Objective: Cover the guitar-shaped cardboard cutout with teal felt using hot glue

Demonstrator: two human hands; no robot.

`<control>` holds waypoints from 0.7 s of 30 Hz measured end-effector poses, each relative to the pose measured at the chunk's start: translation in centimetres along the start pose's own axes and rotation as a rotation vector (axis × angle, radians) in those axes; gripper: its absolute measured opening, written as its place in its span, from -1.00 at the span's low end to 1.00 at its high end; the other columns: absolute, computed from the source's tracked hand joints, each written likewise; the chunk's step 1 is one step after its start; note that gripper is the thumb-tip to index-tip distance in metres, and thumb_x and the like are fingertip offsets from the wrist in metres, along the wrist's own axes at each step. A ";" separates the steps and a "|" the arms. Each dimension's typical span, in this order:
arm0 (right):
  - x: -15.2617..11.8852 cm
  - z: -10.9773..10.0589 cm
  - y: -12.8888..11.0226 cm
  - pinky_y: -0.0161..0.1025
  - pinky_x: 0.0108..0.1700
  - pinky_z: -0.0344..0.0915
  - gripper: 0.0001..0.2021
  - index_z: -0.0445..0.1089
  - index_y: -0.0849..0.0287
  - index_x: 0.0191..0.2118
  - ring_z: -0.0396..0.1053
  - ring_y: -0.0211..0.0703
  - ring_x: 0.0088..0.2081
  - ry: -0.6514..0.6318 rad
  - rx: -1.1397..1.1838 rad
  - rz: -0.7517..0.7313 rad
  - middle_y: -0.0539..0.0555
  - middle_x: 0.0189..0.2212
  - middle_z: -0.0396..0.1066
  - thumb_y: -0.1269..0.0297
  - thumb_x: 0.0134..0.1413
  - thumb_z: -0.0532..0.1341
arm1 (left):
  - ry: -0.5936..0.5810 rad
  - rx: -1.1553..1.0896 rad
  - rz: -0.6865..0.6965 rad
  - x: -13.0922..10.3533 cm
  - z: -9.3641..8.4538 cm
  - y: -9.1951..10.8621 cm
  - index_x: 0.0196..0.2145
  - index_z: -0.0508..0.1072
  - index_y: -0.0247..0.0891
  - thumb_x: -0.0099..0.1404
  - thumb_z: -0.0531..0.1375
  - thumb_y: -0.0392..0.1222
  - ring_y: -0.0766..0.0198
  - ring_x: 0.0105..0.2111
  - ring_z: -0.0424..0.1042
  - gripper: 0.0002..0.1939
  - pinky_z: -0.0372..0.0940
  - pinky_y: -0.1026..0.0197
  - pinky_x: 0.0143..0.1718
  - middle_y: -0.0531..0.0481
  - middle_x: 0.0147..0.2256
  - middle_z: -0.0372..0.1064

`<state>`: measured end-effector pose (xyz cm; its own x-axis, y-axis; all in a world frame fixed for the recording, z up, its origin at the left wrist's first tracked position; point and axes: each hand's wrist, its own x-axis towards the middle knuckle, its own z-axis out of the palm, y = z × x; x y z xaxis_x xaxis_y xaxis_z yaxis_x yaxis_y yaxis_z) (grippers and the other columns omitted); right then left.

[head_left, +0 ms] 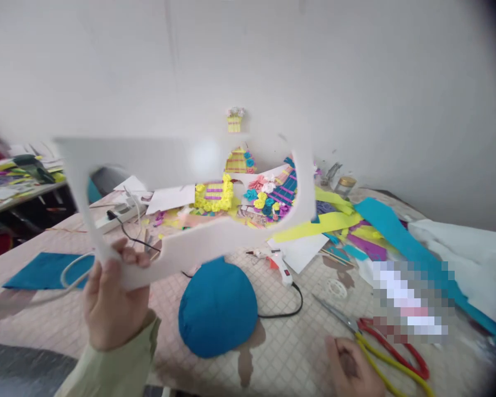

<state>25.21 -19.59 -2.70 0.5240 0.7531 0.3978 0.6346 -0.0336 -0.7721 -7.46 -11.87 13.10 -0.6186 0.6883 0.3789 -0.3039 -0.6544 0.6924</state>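
Note:
My left hand (116,292) is closed on the lower left corner of a white cut-out board (198,242) and holds it up above the table. Its large rounded openings show the things behind. Below the board lies a rounded blue covered piece (219,309). My right hand (351,366) is low at the right with its fingers curled, and I see nothing in them. Right beside it, scissors (355,325) with one red and one yellow handle lie on the table. A white glue gun (281,266) rests behind the blue piece, its black cord running off it.
Yellow and blue strips (334,218) spread over the right side. Woven pieces with paper flowers (268,193) stand at the back. A power strip (119,218) with cables and a folded blue cloth (45,270) are at left. A jar (346,184) stands near the wall.

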 end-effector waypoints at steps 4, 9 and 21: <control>1.1 -0.2 -0.2 -0.17 -0.34 0.27 -0.62 0.36 0.16 -0.33 0.33 -0.10 -0.39 -0.089 0.534 0.194 0.13 -0.36 0.42 -0.07 -0.14 0.16 | 0.055 -0.009 -0.445 -4.5 -3.1 -0.9 -0.30 0.43 -0.33 -0.01 0.29 -0.14 0.44 -0.53 0.21 -0.69 0.24 0.41 -0.52 0.09 -0.52 0.16; 1.9 -1.5 -1.5 -0.13 -0.41 0.34 -0.52 0.33 0.04 -0.14 0.39 -0.03 -0.32 -0.230 1.118 0.548 0.12 -0.25 0.44 -0.12 -0.19 0.18 | -0.093 0.032 -0.787 -9.3 -4.8 -2.1 -0.25 0.43 -0.30 0.09 0.23 -0.13 0.38 -0.49 0.27 -0.74 0.23 0.36 -0.47 0.03 -0.49 0.21; 2.2 -4.6 -0.5 -0.23 -0.53 0.34 -0.60 0.40 0.17 -0.35 0.33 -0.12 -0.45 -0.074 0.936 0.639 0.04 -0.56 0.39 0.13 -0.44 0.38 | -0.330 -0.026 -0.897 -9.3 -4.7 -3.2 -0.18 0.39 -0.32 0.17 0.15 -0.13 0.32 -0.50 0.30 -0.72 0.31 0.15 -0.36 0.04 -0.54 0.22</control>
<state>28.64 -20.93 0.83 0.5444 0.8125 -0.2085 -0.4276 0.0550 -0.9023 -4.17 -17.64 4.49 0.0867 0.9878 -0.1294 -0.5836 0.1556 0.7970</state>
